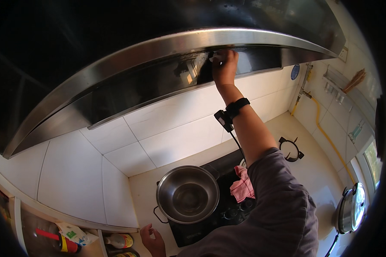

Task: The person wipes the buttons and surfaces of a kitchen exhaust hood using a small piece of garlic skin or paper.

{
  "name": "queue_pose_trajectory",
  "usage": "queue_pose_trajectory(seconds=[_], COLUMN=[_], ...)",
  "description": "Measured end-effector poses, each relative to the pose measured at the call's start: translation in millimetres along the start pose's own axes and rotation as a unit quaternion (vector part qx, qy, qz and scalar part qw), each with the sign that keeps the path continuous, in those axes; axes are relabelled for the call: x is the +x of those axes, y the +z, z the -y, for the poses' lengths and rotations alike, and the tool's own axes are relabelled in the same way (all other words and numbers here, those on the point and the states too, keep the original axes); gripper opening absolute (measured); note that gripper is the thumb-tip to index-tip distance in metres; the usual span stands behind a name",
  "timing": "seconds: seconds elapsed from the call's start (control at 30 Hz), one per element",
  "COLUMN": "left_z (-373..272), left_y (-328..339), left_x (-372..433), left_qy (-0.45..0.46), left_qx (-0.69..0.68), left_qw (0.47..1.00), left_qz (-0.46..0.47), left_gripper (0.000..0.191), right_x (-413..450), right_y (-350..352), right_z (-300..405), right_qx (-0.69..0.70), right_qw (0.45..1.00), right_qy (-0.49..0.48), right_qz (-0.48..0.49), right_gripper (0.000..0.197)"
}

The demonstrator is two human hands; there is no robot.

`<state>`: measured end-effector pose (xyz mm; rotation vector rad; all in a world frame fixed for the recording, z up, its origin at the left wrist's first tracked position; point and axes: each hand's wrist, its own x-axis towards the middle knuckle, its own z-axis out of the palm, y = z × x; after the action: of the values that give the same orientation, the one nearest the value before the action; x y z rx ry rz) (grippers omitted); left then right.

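Observation:
My right hand [225,66] is pressed to the glossy black underside panel [148,86] of a range hood, just below its steel rim [193,37]. A small white wipe or piece of paper [215,57] pokes out from its fingers; most of it is hidden by the hand. Low in the picture, my left hand [152,241] hovers by the counter's left part with loosely curled fingers and nothing in them. Beyond it, a wide steel pot [190,196] with liquid in its bottom stands on the black gas cooktop [193,236].
A red checked cloth [243,186] lies on the cooktop. To the right are a loose pan support [291,150], a lidded steel pot [350,208] and a yellow gas hose [325,128]. Bottles [119,240] fill a shelf at lower left. A wrist device [224,120] trails a black cable.

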<state>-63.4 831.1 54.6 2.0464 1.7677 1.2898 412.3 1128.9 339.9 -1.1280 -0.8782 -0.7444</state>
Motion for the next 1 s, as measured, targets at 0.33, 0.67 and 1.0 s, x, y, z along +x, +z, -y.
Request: queue_pose_trajectory(seconds=[0.33,0.67,1.0], left_z=[-2,-7,-20], left_y=[1,22,24], left_x=[5,15,23], left_qy=[-0.031,-0.024,0.011], left_qx=[0.003,-0.045,-0.043], left_qw=[0.999,0.998,0.999], left_qz=[0.014,0.038,0.027], left_gripper=[0.022,0.024,0.022], right_x=[-5,-11,-19], right_y=[3,8,7], right_z=[9,23,21], right_qx=[-0.043,0.052,0.044], right_qw=[0.999,0.996,0.987], right_qy=[-0.012,-0.054,-0.128], right_qz=[0.004,0.046,0.082], right_gripper=[0.014,0.022,0.023])
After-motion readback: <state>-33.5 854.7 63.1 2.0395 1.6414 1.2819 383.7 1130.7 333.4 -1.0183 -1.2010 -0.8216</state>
